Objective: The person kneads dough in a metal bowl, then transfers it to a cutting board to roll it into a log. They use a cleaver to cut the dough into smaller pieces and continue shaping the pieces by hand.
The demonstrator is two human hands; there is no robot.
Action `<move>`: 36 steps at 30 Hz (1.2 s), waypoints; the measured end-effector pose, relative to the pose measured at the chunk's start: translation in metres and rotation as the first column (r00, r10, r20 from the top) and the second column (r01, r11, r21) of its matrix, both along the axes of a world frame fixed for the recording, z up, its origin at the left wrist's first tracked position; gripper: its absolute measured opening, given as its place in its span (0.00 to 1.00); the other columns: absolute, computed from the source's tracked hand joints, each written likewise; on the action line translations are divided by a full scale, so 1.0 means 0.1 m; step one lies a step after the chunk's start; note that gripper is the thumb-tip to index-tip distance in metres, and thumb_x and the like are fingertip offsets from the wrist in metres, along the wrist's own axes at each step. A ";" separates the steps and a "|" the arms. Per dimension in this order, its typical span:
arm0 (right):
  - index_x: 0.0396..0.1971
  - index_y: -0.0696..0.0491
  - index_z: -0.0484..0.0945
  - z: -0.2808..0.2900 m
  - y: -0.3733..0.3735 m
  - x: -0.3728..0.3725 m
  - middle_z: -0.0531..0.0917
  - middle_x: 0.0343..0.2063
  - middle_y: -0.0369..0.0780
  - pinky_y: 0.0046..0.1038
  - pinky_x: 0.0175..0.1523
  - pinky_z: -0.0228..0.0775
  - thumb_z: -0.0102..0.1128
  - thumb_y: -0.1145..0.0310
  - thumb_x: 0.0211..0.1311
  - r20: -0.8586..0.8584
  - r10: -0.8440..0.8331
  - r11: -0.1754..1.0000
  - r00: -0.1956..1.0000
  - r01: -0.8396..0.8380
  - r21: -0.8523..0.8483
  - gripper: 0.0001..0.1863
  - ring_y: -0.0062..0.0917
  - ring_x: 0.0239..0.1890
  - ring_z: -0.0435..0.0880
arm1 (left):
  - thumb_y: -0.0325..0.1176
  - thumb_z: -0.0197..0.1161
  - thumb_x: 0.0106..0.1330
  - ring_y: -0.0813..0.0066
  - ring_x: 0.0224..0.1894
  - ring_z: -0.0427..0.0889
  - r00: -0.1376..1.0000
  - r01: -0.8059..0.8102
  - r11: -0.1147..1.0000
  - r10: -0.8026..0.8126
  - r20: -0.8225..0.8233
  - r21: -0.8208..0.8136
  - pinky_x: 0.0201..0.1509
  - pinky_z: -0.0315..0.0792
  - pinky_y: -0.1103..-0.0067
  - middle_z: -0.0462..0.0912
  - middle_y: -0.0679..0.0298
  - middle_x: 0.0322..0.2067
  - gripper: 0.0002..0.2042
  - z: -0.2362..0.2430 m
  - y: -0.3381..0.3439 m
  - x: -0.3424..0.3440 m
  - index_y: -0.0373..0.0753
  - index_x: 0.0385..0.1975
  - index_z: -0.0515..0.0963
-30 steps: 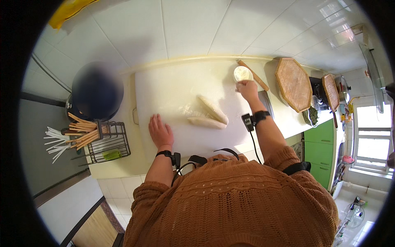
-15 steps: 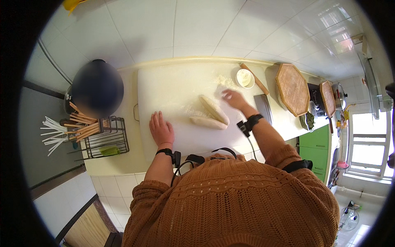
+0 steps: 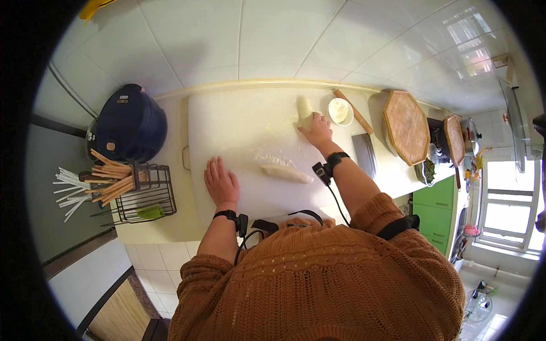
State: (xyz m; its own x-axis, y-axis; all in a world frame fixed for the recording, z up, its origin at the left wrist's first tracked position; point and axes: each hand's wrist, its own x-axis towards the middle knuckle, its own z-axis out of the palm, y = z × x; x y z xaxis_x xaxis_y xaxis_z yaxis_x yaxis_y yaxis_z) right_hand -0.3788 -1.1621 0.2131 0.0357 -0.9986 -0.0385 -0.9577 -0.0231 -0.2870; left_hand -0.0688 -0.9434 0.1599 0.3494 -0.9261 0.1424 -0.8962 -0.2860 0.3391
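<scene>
On the white board [image 3: 227,125], a long piece of dough [image 3: 287,173] lies in front of me, with loose flour [image 3: 270,154] along its far side. Farther back, a second dough strip [image 3: 305,105] points away from me. My right hand [image 3: 317,132] has its fingers closed round the near end of that strip, hiding the end. My left hand [image 3: 222,181] lies flat on the board's left part, fingers stretched out and holding nothing.
Right of the far dough stand a white bowl of flour [image 3: 340,111], a wooden rolling pin [image 3: 354,111] and a cleaver [image 3: 364,154]. An octagonal wooden lid [image 3: 405,126] is farther right. At left are a dark blue cooker [image 3: 133,128] and a wire rack [image 3: 153,196] with chopsticks [image 3: 114,179].
My right hand has taken one of the two dough strips and moved it to the far side, beside the bowl. The other strip stays in place; my left hand hardly moved.
</scene>
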 end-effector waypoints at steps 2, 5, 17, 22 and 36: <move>0.60 0.62 0.71 -0.09 -0.02 0.21 0.77 0.57 0.57 0.48 0.64 0.77 0.73 0.56 0.62 0.042 -0.026 0.996 0.999 0.022 0.083 0.34 0.54 0.60 0.80 | 0.39 0.57 0.75 0.54 0.81 0.60 1.000 -0.003 1.000 0.003 -0.004 0.006 0.85 0.51 0.56 0.66 0.54 0.76 0.30 0.00 -0.01 0.00 0.41 0.77 0.66; 0.61 0.59 0.72 -0.20 0.16 0.42 0.79 0.53 0.55 0.48 0.62 0.77 0.71 0.65 0.62 0.044 0.139 0.982 0.989 -0.143 0.126 0.30 0.55 0.57 0.79 | 0.39 0.57 0.74 0.54 0.81 0.60 1.000 -0.001 1.000 0.001 -0.015 0.018 0.85 0.51 0.56 0.66 0.54 0.76 0.31 0.00 -0.01 0.01 0.41 0.77 0.66; 0.71 0.49 0.71 0.28 1.04 -0.60 0.79 0.62 0.48 0.50 0.66 0.72 0.72 0.65 0.61 -0.133 0.217 0.975 0.967 -0.206 0.087 0.37 0.46 0.64 0.78 | 0.39 0.57 0.75 0.53 0.81 0.60 1.000 0.008 0.999 -0.008 -0.018 -0.035 0.85 0.51 0.55 0.66 0.53 0.77 0.31 -0.03 0.01 0.00 0.40 0.77 0.66; 0.73 0.48 0.70 0.21 0.65 -0.25 0.79 0.63 0.45 0.54 0.70 0.63 0.71 0.60 0.66 -0.078 0.240 0.911 0.968 -0.196 0.364 0.36 0.45 0.69 0.74 | 0.39 0.56 0.75 0.53 0.81 0.60 1.000 0.002 1.000 -0.003 -0.030 -0.025 0.85 0.51 0.55 0.66 0.53 0.76 0.30 -0.04 0.02 0.01 0.40 0.77 0.66; 0.74 0.45 0.70 0.24 1.08 0.01 0.78 0.65 0.46 0.52 0.68 0.71 0.55 0.45 0.78 0.133 0.361 0.917 0.923 -0.377 0.127 0.32 0.44 0.64 0.78 | 0.37 0.58 0.74 0.54 0.80 0.62 0.999 0.019 0.998 -0.020 -0.028 -0.060 0.85 0.53 0.56 0.67 0.52 0.76 0.30 -0.03 0.05 0.00 0.38 0.75 0.68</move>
State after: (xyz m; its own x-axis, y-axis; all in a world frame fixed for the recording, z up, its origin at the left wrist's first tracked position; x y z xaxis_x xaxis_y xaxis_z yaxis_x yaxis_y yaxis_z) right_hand -0.3773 -1.0542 0.2370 0.4126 -0.8968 -0.1597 -0.8534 -0.3193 -0.4120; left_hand -0.0686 -0.9382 0.1565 0.3361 -0.9228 0.1883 -0.8913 -0.2470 0.3803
